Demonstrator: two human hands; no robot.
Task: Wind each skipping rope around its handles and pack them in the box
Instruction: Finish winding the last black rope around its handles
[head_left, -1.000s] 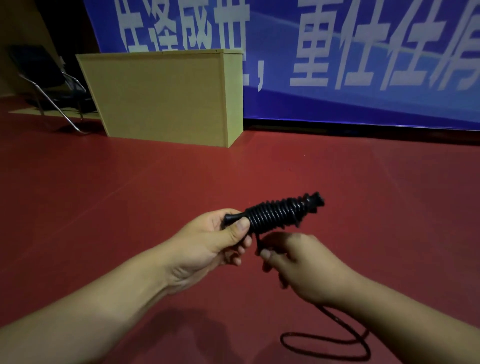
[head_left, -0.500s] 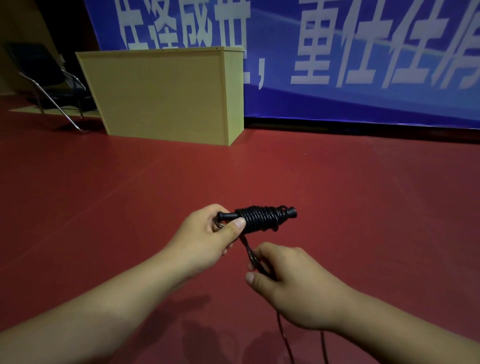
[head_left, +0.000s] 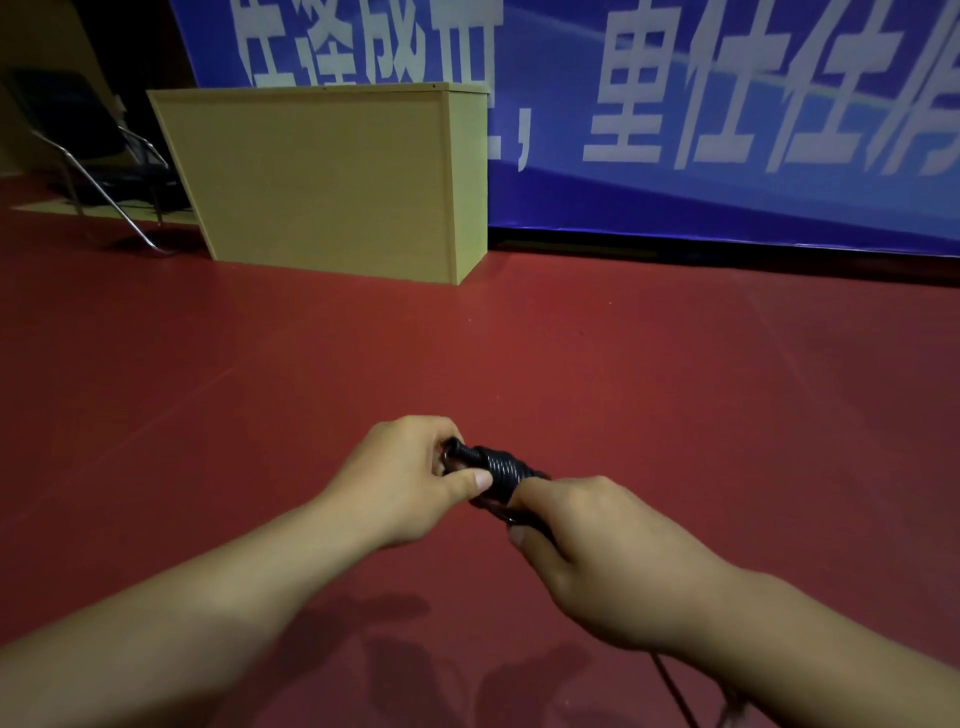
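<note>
Change: half a second ago the right hand (head_left: 597, 561) was below the handles, apart from them; now it is up against the right end of the wound bundle (head_left: 501, 467), and it hides the handle tip that showed before. The bundle also sits lower and nearer to the person than before.
Meaning for the task: I judge that one more turn of the skipping rope is going around the handles. The winding is not finished, because a loose rope tail (head_left: 675, 691) hangs below the right wrist toward the red floor (head_left: 623, 364).
Left hand: the left hand (head_left: 410, 478) pinches the left end of the bundle, thumb on the near side, fingers curled behind it.
Right hand: its fingers are curled around the rope just under the bundle and touch the coils.
Place of the bundle: between the two hands, held above the floor, well apart from the wooden box (head_left: 322, 182) that stands far behind it.
Box: its opening is not visible.
Writing: the blue banner (head_left: 727, 197) behind the box carries large white Chinese characters, cut off at the top; I cannot read them with certainty.
Brands: none is visible on the rope or handles.
</note>
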